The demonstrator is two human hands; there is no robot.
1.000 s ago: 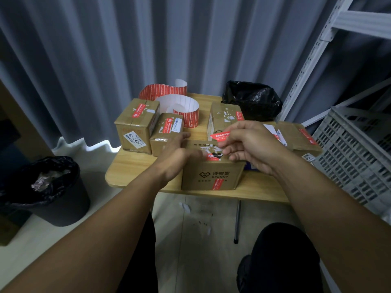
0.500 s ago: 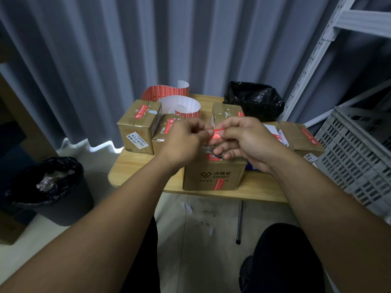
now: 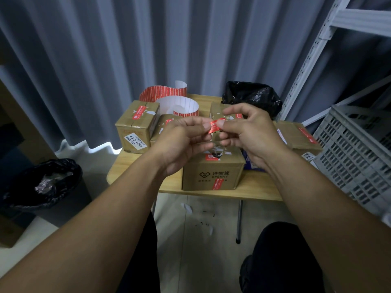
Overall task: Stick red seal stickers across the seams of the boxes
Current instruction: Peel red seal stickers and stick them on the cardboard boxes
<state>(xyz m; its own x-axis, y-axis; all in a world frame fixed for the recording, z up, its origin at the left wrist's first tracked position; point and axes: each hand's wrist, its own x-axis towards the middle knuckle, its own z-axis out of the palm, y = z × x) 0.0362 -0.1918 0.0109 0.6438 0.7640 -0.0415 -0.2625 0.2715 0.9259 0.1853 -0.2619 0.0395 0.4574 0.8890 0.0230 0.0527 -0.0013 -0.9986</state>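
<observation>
Both hands — left hand (image 3: 182, 142), right hand (image 3: 247, 134) — pinch a small red seal sticker (image 3: 214, 127) between fingertips, held above the brown cardboard box (image 3: 211, 173) at the wooden tabletop's (image 3: 254, 187) near edge. Seemingly readying it — next, press it across that box's seam.

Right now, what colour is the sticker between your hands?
Red with small white print, clearest in the head view: sticker pinched by both hands.
</observation>
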